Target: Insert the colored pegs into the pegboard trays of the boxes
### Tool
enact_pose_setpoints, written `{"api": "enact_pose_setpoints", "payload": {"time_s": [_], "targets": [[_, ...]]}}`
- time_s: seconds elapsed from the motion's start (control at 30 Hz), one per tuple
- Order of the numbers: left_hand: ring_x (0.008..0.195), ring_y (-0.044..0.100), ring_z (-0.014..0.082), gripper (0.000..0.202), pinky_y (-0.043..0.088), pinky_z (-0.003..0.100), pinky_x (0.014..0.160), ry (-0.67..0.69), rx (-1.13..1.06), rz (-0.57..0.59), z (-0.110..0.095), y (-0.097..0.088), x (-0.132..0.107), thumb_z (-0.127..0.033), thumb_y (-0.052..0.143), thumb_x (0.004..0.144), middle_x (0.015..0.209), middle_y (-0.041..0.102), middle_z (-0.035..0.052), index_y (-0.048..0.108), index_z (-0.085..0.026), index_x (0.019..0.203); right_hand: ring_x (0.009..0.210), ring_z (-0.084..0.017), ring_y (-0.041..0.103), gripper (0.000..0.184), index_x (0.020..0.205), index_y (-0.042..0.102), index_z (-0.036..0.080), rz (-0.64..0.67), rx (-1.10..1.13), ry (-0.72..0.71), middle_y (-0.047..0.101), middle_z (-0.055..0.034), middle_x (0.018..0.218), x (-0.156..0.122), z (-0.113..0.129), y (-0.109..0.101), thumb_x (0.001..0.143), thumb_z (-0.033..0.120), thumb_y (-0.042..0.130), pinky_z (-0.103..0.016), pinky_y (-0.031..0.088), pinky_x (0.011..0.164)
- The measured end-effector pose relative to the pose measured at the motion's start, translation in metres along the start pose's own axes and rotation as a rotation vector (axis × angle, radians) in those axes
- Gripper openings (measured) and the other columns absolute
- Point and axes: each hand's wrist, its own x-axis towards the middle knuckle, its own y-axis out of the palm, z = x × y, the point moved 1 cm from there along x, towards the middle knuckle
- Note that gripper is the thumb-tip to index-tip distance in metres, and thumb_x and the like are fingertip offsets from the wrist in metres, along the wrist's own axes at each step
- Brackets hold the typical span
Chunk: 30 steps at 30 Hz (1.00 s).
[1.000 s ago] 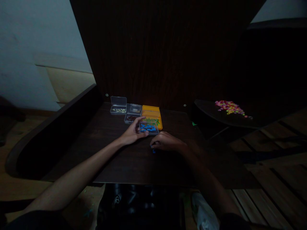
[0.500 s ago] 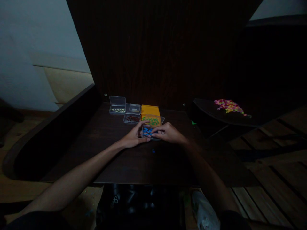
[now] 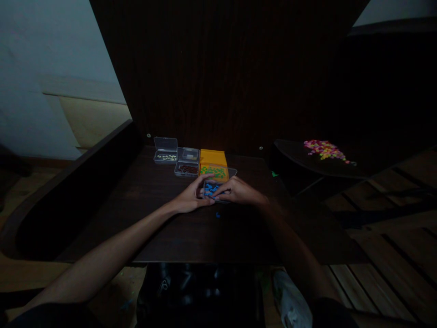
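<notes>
The box (image 3: pixel 222 201) is probably light and made of thin, stiff plastic, so it can be slippery and may crack under a hard squeeze. Its two side walls look like the good place to take hold, with a gentle grip. The blue bits (image 3: pixel 209 188) inside are tiny, surely very light, and easy to spill; each one calls for a pinch with the fingertips only.

The box lies in the left hand (image 3: pixel 189 199), whose thumb and fingers are clamped on its left end, thumb at the near side. The right hand (image 3: pixel 240 190) is over the right part of the same box, its fingertips low among the bits and seemingly near together; whether they pinch one, I cannot tell. One loose bit (image 3: pixel 217 215) lies just nearer to the body than both hands. The yellow case (image 3: pixel 213 157) is just beyond them.
</notes>
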Motion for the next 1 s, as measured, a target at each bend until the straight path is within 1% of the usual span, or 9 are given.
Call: {"api": "enact_pose_setpoints", "payload": {"time_s": [0.27,0.33,0.43,0.5,0.6,0.67,0.8,0.9,1.0], "targets": [[0.099,0.065,0.0212,0.077,0.052,0.044,0.091,0.008,0.021,-0.018,-0.003,-0.001,0.0,-0.016,0.078,0.069,0.136,0.049,0.0125,0.04,-0.026,0.135,0.055,-0.009,0.05,0.022,0.099,0.077,0.018,-0.052,0.035,-0.016,0.071,-0.0027,0.072,-0.001,-0.003,-0.001,0.083,0.03,0.067,-0.02,0.035,0.056],[0.1,0.065,0.0214,0.078,0.052,0.044,0.092,0.006,0.033,-0.023,-0.004,-0.002,0.0,-0.016,0.078,0.068,0.136,0.049,0.013,0.039,-0.025,0.135,0.052,-0.009,0.048,0.024,0.096,0.077,0.016,-0.119,0.048,-0.031,0.069,-0.0029,0.068,-0.002,-0.005,-0.002,0.084,0.032,0.065,-0.02,0.034,0.054],[0.102,0.064,0.0226,0.08,0.052,0.045,0.093,0.001,0.046,-0.044,-0.006,-0.004,0.001,-0.017,0.078,0.068,0.136,0.049,0.0137,0.038,-0.024,0.136,0.046,-0.007,0.04,0.029,0.09,0.078,0.014,-0.203,0.088,-0.036,0.059,0.0008,0.054,-0.007,-0.005,-0.005,0.083,0.038,0.065,-0.021,0.03,0.05],[0.103,0.064,0.0232,0.08,0.052,0.044,0.093,-0.003,0.053,-0.074,-0.007,-0.006,0.001,-0.018,0.079,0.068,0.137,0.049,0.0139,0.037,-0.024,0.135,0.045,-0.007,0.036,0.03,0.089,0.078,0.014,-0.157,0.139,-0.033,0.051,0.0038,0.048,-0.01,-0.002,-0.007,0.081,0.041,0.067,-0.02,0.029,0.049],[0.106,0.063,0.0241,0.079,0.051,0.045,0.094,0.012,0.061,-0.123,-0.009,-0.009,0.002,-0.019,0.08,0.067,0.137,0.048,0.0137,0.038,-0.023,0.134,0.044,-0.006,0.036,0.029,0.089,0.078,0.014,0.027,0.174,-0.017,0.047,0.0052,0.047,-0.012,0.006,-0.007,0.081,0.04,0.067,-0.02,0.027,0.048],[0.107,0.063,0.0245,0.078,0.051,0.045,0.095,0.027,0.065,-0.14,-0.01,-0.01,0.003,-0.02,0.08,0.067,0.137,0.048,0.0131,0.039,-0.024,0.133,0.045,-0.006,0.037,0.026,0.089,0.078,0.015,0.125,0.135,-0.008,0.05,0.0046,0.048,-0.011,0.01,-0.004,0.082,0.037,0.065,-0.02,0.027,0.049],[0.108,0.063,0.0247,0.077,0.051,0.045,0.096,0.035,0.07,-0.145,-0.01,-0.013,0.004,-0.019,0.079,0.067,0.137,0.049,0.013,0.038,-0.024,0.132,0.051,-0.007,0.047,0.019,0.092,0.078,0.019,0.237,0.04,-0.011,0.063,0.0019,0.058,-0.006,0.012,0.005,0.082,0.03,0.066,-0.02,0.031,0.055],[0.11,0.062,0.0253,0.076,0.05,0.045,0.096,0.04,0.07,-0.141,-0.009,-0.013,0.004,-0.019,0.078,0.068,0.137,0.049,0.0129,0.038,-0.024,0.133,0.06,-0.009,0.055,0.017,0.093,0.078,0.021,0.271,-0.003,-0.002,0.071,-0.0004,0.071,-0.005,0.011,0.009,0.083,0.026,0.066,-0.02,0.034,0.06],[0.109,0.062,0.0247,0.076,0.05,0.046,0.096,0.035,0.075,-0.144,-0.009,-0.014,0.004,-0.019,0.078,0.068,0.138,0.048,0.0131,0.038,-0.024,0.133,0.065,-0.011,0.059,0.017,0.095,0.078,0.022,0.281,-0.029,0.017,0.074,-0.0011,0.078,-0.005,0.009,0.011,0.083,0.026,0.066,-0.021,0.035,0.062]]}}
